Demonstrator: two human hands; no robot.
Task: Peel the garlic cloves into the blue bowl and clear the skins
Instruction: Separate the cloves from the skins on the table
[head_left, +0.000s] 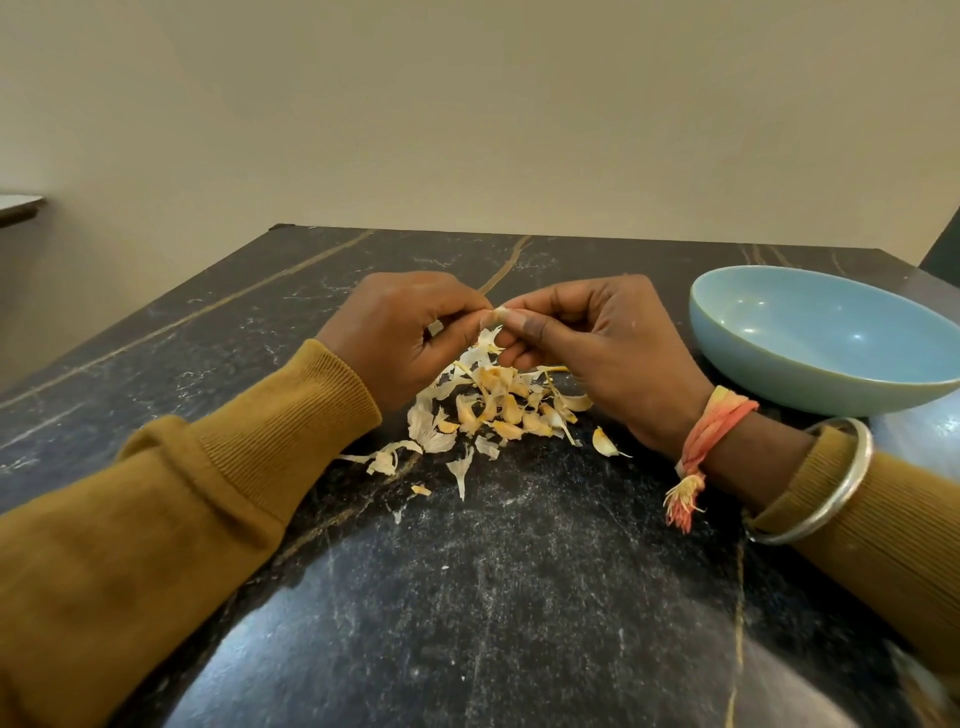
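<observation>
The left hand (410, 338) is held above the desk (519, 597), its fingers (457, 312) curled and closed on one end of a clove (500, 313). The clove is held in the air between the two hands, over the skins (493, 405) heaped on the desk.

It may be judged small, light and firm, with a dry, papery skin that tears easily and slides on the flesh beneath. It is best pinched at its two ends, so that the skin can be caught by a nail at the tip and stripped lengthwise. Squeezed too hard, it could be shot out of the grip.

Little of it is seen: a pale, whitish tip, with a torn strip hanging below. The thumb and forefinger of the right hand (587, 348) are pinched on that tip.

In the heap, whitish flakes are mixed with yellowish pieces; whether these are cloves cannot be told. The bowl (779, 384), pale blue and glossy, is set at the right, near the right wrist, and nothing is seen in it.
</observation>
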